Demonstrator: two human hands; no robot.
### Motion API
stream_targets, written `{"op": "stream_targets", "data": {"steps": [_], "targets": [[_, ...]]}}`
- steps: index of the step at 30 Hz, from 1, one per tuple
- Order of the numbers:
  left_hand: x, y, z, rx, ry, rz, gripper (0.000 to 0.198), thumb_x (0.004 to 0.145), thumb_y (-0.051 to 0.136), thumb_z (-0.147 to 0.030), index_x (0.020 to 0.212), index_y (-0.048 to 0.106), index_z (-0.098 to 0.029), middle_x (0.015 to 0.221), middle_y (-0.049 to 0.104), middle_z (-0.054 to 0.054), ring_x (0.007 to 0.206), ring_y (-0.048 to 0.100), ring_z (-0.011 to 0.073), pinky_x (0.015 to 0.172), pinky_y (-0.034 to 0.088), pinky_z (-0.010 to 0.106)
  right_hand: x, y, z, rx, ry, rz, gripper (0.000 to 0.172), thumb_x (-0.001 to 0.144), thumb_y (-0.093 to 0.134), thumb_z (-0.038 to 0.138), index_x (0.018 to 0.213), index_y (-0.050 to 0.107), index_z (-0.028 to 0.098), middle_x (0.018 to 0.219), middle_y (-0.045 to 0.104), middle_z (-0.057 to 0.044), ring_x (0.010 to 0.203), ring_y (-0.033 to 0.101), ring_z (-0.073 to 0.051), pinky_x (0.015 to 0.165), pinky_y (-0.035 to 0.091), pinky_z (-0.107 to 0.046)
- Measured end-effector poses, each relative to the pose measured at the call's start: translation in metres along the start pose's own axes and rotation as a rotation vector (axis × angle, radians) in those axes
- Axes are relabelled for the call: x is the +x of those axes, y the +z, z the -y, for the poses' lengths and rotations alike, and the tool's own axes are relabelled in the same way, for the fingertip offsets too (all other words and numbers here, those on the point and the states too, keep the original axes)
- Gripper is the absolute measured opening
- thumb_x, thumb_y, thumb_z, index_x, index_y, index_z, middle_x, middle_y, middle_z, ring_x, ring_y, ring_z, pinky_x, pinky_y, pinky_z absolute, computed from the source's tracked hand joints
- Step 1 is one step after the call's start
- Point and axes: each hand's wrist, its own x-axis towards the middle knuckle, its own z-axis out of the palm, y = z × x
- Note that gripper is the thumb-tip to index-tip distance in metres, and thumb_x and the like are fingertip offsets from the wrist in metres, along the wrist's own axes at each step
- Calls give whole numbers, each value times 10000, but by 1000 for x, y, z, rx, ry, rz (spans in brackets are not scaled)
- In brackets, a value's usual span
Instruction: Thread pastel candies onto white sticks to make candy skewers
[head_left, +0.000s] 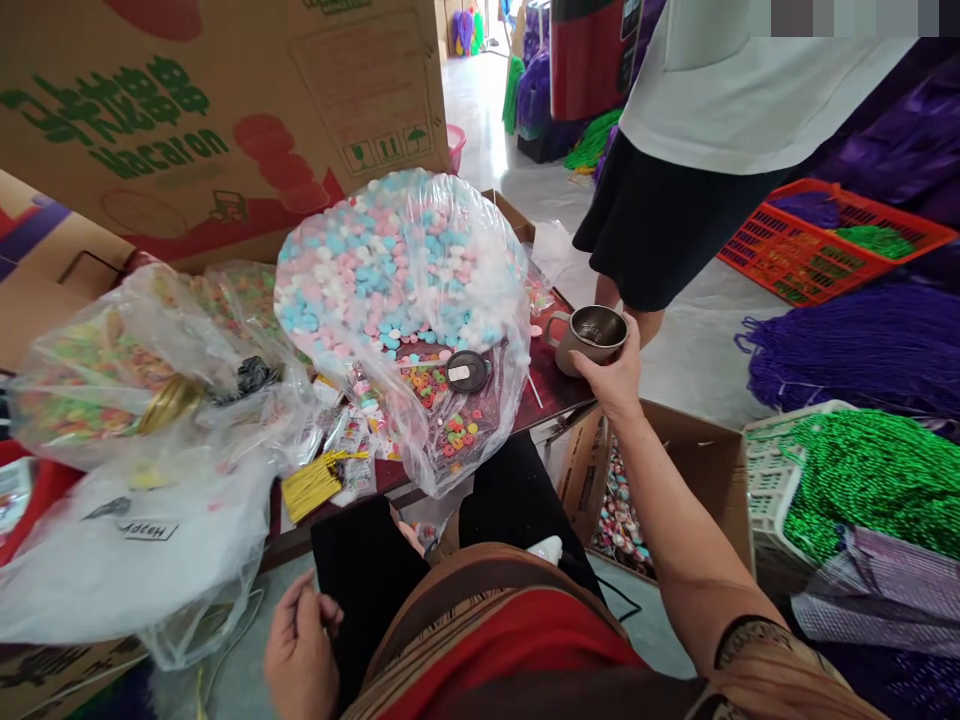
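Observation:
My right hand (613,378) is stretched forward and grips a steel mug (591,336) by its side, at the right edge of a dark red table (559,385). The mug stands upright and looks empty. My left hand (300,645) rests low by my lap, fingers curled and pinched on the edge of black cloth (367,580) over my knee. A big clear bag of pink, blue and white sweets (397,270) stands on the table to the left of the mug. A black lid (466,371) lies under it.
Another person in a white top and dark skirt (675,215) stands just behind the mug. Bags of coloured ring sweets (97,380) and yellow twist ties (315,482) lie left. A cardboard box (660,490), green beads (870,480), purple beads (855,350) and an orange crate (802,250) fill the right.

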Motion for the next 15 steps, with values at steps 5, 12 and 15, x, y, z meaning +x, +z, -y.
{"op": "stream_targets", "data": {"steps": [5, 12, 15], "targets": [[5, 33, -51, -99, 105, 185, 370, 921, 628, -496, 1137, 655, -197, 662, 598, -45, 611, 535, 123, 588, 462, 227, -8, -30, 28, 103, -103, 21, 1014, 637, 868, 435, 1506, 411, 184, 1528, 509, -179, 1403, 533, -335, 1201, 405, -521], [14, 81, -146, -98, 380, 649, 414, 938, 562, -389, 1282, 682, -192, 780, 657, -2, 631, 579, 121, 667, 505, 261, -57, -42, 96, 255, -151, 455, 1009, 656, 901, 495, 1513, 432, 242, 1519, 553, -148, 1397, 556, -340, 1207, 408, -531], [18, 88, -164, -133, 409, 691, 573, 910, 595, -415, 1433, 574, -182, 748, 650, -13, 609, 558, 126, 629, 480, 256, -87, -22, 114, 305, -144, 649, 983, 675, 894, 449, 1514, 434, 224, 1507, 570, -155, 1397, 562, -333, 1207, 416, -489]]}}
